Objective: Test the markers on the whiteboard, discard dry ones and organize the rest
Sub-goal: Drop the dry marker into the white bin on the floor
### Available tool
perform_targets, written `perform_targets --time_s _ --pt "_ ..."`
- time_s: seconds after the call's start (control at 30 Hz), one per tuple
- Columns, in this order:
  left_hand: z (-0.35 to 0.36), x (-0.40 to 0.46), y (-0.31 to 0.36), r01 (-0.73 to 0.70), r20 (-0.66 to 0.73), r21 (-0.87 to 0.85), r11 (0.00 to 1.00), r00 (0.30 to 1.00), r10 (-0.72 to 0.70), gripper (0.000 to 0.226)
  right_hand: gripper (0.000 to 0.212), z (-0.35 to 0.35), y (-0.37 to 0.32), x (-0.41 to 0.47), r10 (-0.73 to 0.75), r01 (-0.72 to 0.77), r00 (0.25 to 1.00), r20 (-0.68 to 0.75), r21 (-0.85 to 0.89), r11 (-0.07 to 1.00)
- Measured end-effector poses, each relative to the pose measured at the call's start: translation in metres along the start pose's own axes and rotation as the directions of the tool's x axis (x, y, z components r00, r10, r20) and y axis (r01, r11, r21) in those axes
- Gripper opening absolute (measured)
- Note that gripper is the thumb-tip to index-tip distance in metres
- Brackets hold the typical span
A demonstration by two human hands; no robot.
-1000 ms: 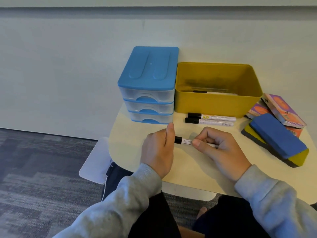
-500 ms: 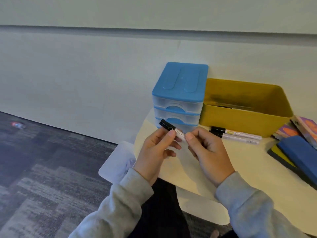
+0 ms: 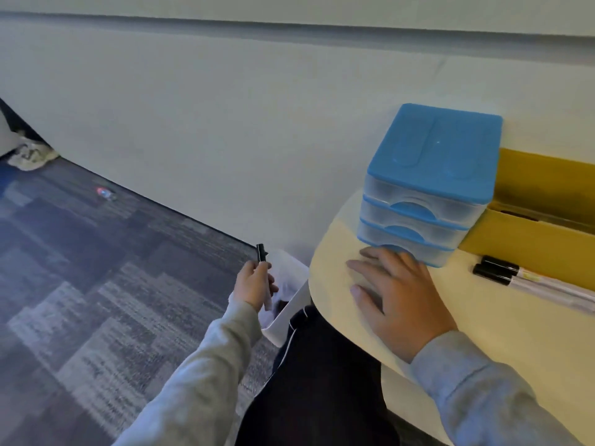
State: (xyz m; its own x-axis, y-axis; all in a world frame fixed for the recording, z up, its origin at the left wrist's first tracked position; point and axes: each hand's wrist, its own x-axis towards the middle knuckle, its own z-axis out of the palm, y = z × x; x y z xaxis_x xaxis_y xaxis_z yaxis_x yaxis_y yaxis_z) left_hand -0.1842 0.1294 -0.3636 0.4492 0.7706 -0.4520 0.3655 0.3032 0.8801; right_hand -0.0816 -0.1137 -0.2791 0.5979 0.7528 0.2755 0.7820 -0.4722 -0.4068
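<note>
Translucent plastic drawers [image 3: 418, 217], matt carpet [image 3: 80, 284]

Pale wall [image 3: 225, 107], grey patchwork carpet [image 3: 80, 284], cream round-edged table [image 3: 335, 275].

Yellow bin [image 3: 531, 249] cut by frame edge at 3 o'clock; contents unreadable. Two markers [image 3: 528, 280] on bench [image 3: 335, 284] run off same edge. Marker [image 3: 261, 252] body hidden inside left hand [image 3: 254, 286]. White bin [image 3: 289, 304] partly behind hand. Floor litter [image 3: 104, 193] at 9 o'clock too blurred.

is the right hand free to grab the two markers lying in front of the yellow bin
Probably yes: the right hand lies flat and empty on the table, and nothing stands between it and the two markers.
</note>
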Motion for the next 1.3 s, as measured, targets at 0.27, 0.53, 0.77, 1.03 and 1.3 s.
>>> perform_targets --time_s 0.27,0.53,0.77,1.03,1.3 --pt "-0.021 0.041 -0.155 0.234 0.112 0.576 0.783 0.927 -0.359 0.019 0.035 -0.002 0.0 0.0 0.009 -0.009 1.0 0.014 0.013 1.0" --pt "-0.007 0.07 -0.089 0.003 0.134 0.592 0.806 0.986 -0.102 0.027 0.036 -0.003 -0.003 0.001 0.03 -0.03 1.0 0.007 0.022 0.999" --pt "-0.001 0.075 -0.061 -0.011 0.1 0.789 0.615 0.989 -0.111 0.085 0.036 -0.001 -0.002 0.003 0.023 -0.022 1.0 -0.013 0.03 0.999" --pt "0.001 0.064 -0.092 -0.146 0.237 0.858 0.493 0.963 -0.125 0.056 0.036 0.0 0.0 0.003 0.01 -0.009 1.0 -0.028 0.024 1.0" --pt "0.029 0.026 -0.031 -0.465 0.232 0.607 0.644 0.879 0.416 0.025 0.031 0.0 0.001 0.004 0.016 -0.012 0.999 -0.05 0.083 0.996"
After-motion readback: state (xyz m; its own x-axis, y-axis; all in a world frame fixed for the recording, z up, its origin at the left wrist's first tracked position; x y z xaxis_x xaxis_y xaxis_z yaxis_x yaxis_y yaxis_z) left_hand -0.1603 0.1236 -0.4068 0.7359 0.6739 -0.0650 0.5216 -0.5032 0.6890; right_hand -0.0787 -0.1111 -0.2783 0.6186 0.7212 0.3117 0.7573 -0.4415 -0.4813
